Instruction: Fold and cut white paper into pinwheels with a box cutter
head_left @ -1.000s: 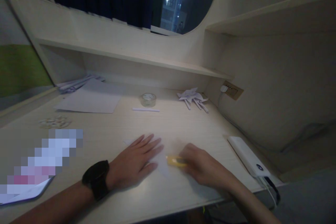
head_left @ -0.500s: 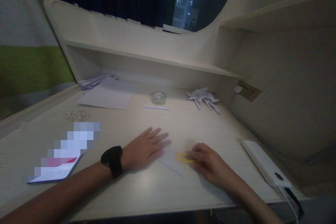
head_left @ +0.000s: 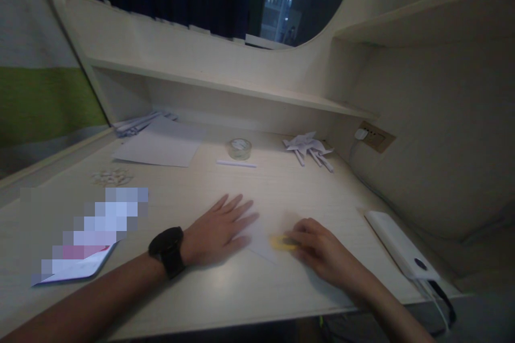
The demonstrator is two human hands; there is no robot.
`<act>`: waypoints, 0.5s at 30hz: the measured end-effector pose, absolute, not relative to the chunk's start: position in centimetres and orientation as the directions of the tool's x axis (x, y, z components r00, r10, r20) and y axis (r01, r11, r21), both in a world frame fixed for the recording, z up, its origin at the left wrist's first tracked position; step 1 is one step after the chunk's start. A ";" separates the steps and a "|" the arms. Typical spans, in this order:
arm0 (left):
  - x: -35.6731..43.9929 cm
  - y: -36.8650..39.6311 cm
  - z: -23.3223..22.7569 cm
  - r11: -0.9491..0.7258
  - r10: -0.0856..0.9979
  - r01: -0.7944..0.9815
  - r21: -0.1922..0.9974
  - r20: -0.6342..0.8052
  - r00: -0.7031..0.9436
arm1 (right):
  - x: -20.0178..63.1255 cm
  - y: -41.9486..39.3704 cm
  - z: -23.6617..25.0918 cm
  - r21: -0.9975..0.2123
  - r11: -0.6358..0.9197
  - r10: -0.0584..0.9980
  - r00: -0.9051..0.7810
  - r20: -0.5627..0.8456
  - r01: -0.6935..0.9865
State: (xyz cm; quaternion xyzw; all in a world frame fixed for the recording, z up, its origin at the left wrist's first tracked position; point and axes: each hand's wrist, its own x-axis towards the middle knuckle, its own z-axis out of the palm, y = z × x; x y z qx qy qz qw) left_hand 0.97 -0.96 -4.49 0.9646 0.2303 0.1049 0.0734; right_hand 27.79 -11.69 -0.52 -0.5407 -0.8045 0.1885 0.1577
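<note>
My left hand [head_left: 221, 230], with a dark watch [head_left: 167, 252] on its wrist, lies flat with the fingers spread. Its thumb side rests on a white piece of paper [head_left: 261, 244], partly hidden beneath it. My right hand [head_left: 316, 246] is closed on a small yellow tool [head_left: 280, 242], its tip over the paper's right part. Motion blurs the tool, so its exact kind is unclear. Beyond the hands lie a white paper tube [head_left: 236, 164] and a roll of clear tape [head_left: 240, 148].
Folded paper pinwheels [head_left: 308, 150] on sticks lie back right. White sheets [head_left: 161, 142] and paper tubes [head_left: 139, 124] are back left. A pile of small pale pieces [head_left: 112, 176] lies near a phone-like device [head_left: 80, 273]. A white power bank [head_left: 398, 244] with cables stands right.
The whole view has shifted slightly, so the desk items sit a little further left. My left hand stays flat, and my right hand keeps the yellow tool by the paper.
</note>
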 end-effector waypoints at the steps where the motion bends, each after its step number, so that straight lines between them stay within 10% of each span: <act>1: 1.0 -0.9 -4.5 -0.884 0.458 0.428 0.186 0.168 0.873 | 27.8 -11.6 -0.6 -0.473 0.347 0.929 -0.366 0.055 0.810; 15: 1.0 -0.5 -5.1 -0.888 0.456 0.433 0.157 0.158 0.876 | 27.8 -11.6 -0.7 -0.493 0.366 0.919 -0.390 0.058 0.789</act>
